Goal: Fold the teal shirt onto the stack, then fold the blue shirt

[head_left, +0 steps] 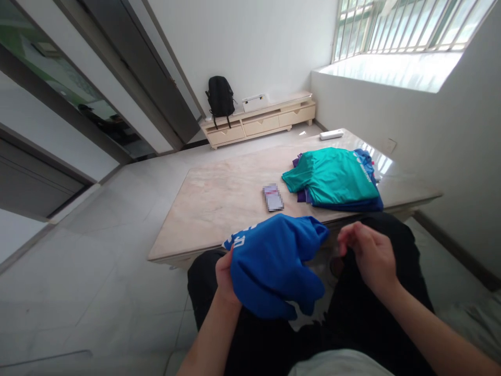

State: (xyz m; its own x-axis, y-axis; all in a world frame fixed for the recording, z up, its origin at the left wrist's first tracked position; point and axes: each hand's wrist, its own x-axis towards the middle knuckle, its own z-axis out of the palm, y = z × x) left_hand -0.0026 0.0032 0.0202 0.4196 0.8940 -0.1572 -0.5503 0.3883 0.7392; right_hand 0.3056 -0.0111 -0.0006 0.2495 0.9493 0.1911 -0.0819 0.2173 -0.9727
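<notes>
A blue garment with white lettering [274,261] hangs bunched over my lap. My left hand [227,277] is closed on its left edge, with some fingers hidden behind the cloth. My right hand [370,256] is a little to the right of the garment, apart from it, above my right thigh. Its fingers are curled and slightly blurred, and I see nothing in them. On the table, beyond my right hand, lies a stack of clothes topped by a green shirt [336,175]. Blue and purple cloth shows beneath that shirt.
The low marble-topped table [211,193] stands right before my knees. On it are a blurred-out phone-like object [273,197] and a white elongated object [331,134]. Against the far wall, a black backpack [220,96] sits on a low cabinet [262,125].
</notes>
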